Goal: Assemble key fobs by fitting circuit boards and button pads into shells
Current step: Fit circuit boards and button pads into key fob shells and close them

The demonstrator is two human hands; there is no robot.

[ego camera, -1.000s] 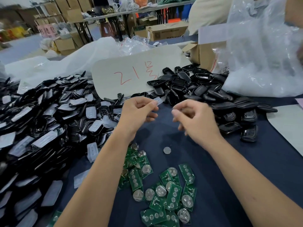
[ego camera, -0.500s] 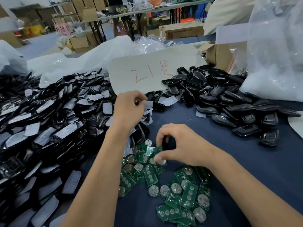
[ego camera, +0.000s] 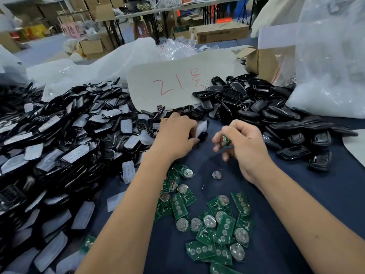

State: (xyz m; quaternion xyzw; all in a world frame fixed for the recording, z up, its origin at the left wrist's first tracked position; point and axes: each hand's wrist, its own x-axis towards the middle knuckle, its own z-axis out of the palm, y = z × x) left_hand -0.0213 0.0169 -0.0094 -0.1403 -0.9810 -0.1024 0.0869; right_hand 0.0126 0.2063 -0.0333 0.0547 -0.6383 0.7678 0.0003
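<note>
My left hand (ego camera: pixel 175 133) grips a black shell (ego camera: pixel 201 136) with a translucent button pad (ego camera: pixel 201 128) on it, just above the dark blue cloth. My right hand (ego camera: pixel 243 141) pinches a small green circuit board (ego camera: pixel 225 140) beside it, held a little above the table. Several green circuit boards with coin cells (ego camera: pixel 215 228) lie scattered near my forearms. A loose coin cell (ego camera: pixel 216 175) lies between the hands and the boards. A big pile of shells with pads (ego camera: pixel 65 147) fills the left. A pile of empty black shells (ego camera: pixel 276 115) lies at the right.
A white card with red writing (ego camera: pixel 177 84) leans behind the piles. Clear plastic bags (ego camera: pixel 331 72) stand at the far right, a cardboard box (ego camera: pixel 270 62) beside them. A loose pad (ego camera: pixel 128 172) lies by my left forearm. Another white card's corner (ego camera: pixel 355 149) shows at the right edge.
My right hand has lifted a circuit board from the scattered boards up toward the left hand. My left hand has drawn a shell with a pad out of the pile.
</note>
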